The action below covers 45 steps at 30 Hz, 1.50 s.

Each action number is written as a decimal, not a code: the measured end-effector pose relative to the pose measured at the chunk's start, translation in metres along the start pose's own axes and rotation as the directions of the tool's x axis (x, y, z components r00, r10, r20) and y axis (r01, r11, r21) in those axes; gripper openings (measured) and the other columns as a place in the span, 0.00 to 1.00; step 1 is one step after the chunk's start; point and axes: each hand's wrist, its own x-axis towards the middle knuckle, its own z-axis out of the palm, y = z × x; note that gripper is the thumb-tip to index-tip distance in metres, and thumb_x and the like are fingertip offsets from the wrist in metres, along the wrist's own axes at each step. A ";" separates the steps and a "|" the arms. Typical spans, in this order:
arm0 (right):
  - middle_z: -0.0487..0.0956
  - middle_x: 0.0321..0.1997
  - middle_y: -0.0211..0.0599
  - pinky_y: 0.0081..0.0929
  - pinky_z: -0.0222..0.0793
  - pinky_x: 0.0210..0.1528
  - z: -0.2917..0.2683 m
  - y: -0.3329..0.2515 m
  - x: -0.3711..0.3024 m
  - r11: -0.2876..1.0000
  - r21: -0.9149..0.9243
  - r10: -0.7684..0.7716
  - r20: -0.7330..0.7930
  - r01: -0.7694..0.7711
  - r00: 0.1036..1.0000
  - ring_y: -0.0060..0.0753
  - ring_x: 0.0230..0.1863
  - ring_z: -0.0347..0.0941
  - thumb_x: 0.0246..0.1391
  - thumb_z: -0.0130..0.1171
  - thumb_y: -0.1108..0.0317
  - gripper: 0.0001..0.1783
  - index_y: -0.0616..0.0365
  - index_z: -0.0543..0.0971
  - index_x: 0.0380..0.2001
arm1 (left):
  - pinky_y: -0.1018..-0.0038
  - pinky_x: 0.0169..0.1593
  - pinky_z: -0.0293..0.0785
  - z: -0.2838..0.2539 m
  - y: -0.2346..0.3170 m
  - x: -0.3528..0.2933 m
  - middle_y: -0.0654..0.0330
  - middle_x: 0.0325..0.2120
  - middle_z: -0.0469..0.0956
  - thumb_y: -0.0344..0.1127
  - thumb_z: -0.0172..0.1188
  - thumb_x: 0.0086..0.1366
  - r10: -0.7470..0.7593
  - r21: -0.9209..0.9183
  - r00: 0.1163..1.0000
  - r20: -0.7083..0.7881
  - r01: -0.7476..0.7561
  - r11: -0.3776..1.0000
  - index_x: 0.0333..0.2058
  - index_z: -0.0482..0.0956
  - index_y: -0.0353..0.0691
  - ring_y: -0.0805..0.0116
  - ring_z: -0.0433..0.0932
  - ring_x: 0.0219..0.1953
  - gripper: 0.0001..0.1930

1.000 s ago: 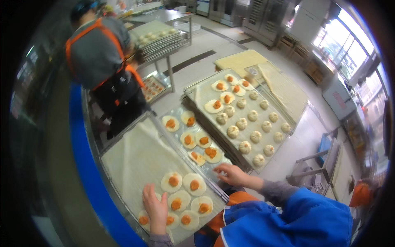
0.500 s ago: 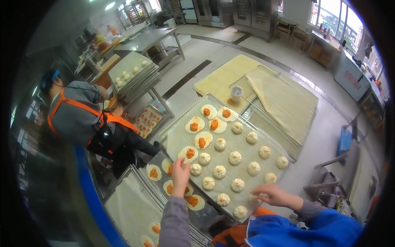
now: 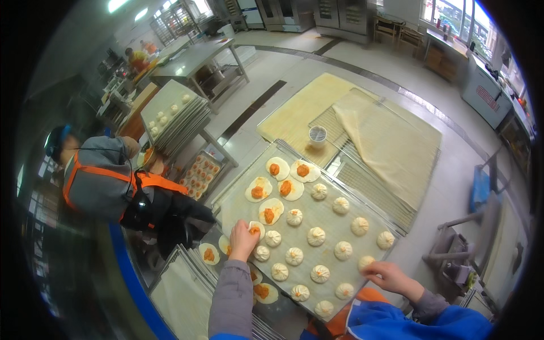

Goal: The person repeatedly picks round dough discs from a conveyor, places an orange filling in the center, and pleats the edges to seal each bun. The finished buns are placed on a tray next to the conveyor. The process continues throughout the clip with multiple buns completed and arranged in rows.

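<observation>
My left hand (image 3: 243, 240) pinches the near edge of a round dough wrapper (image 3: 260, 226) topped with orange filling, at the left side of a paper-lined tray (image 3: 229, 215). Its fingers partly hide this wrapper. My right hand (image 3: 392, 277) is empty, its fingers loosely bent and a little apart, close by a pleated bun (image 3: 365, 262) near the tray's right side. Several pleated buns (image 3: 316, 236) sit in rows across the tray. Beyond my left hand lie more flat wrappers with filling (image 3: 271, 211).
Filled wrappers (image 3: 209, 254) lie on a lower dark tray at left, beside stacked trays (image 3: 187, 283). Past the main tray stand a white tub (image 3: 317, 136) and racks with a cloth (image 3: 391, 141). A co-worker in orange straps (image 3: 102, 173) sits at left, near a tray stack (image 3: 173, 107).
My right hand has drawn off a bun at the tray's near right side and moved up and right. My left hand has closed on the wrapper's edge. The view has shifted slightly.
</observation>
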 end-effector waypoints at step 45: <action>0.78 0.36 0.40 0.35 0.73 0.39 0.169 -0.126 0.023 0.934 0.337 -0.018 0.373 -0.118 0.928 0.45 0.37 0.76 0.57 0.65 0.72 0.09 0.59 0.79 0.42 | 0.75 0.46 0.79 0.055 0.003 -0.371 0.58 0.44 0.78 0.29 0.57 0.73 -0.224 -0.971 0.957 0.187 0.144 -0.193 0.53 0.72 0.33 0.73 0.79 0.43 0.13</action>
